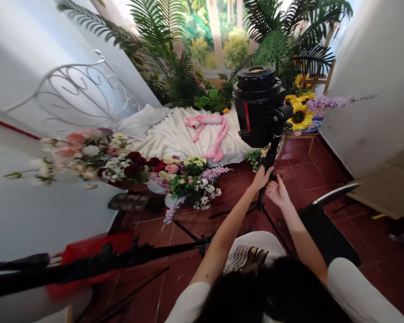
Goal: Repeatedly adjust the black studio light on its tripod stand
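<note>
A black studio light (256, 107) with a round top sits upright on a black light stand (273, 146). My left hand (260, 179) is closed round the stand's pole below the light. Just to its right, my right hand (278, 193) is turned palm up, its fingers curled about a small black knob (272, 177) on the pole; the contact is partly hidden. Below my hands, the stand's legs (271, 220) spread over the floor.
Bunches of artificial flowers (175, 175) stand left of the light stand. Behind them, a pink plush toy (210, 125) lies on a white furry blanket (168, 130). A black chair (330, 233) is at the right. Another black stand (148, 253) crosses the lower left.
</note>
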A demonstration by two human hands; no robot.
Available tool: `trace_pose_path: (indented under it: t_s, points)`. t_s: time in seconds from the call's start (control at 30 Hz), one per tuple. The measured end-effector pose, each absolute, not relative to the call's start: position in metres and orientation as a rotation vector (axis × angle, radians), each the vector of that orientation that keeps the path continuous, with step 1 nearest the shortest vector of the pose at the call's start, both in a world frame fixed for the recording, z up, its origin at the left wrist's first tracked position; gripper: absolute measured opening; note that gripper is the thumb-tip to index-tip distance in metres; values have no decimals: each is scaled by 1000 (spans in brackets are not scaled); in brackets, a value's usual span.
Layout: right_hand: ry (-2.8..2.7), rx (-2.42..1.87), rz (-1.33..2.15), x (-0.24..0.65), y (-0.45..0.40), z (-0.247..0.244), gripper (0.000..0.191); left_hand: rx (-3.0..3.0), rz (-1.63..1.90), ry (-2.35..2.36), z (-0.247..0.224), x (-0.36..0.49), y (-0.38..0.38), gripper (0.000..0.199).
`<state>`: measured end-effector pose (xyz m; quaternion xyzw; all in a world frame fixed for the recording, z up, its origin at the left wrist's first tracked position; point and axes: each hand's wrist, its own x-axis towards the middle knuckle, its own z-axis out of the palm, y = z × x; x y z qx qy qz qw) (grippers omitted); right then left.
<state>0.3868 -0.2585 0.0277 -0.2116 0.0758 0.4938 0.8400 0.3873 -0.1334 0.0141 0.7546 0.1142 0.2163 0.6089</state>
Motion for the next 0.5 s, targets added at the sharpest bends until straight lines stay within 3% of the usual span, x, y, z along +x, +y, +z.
trace_pose_path:
  t_s: [0.17,0.3,0.4,0.5]
  points:
    - [263,44,1110,388,-252,29,44,1734,480,242,15,387,-132,35]
    - [290,154,1093,392,-247,29,44,1733,458,222,17,386,-131,35]
    - [247,-87,1026,394,-242,26,45,1740,452,220,17,386,-131,36]
    - [104,-658,859,396,-241,23,46,1751,462,208,17,386,-131,38]
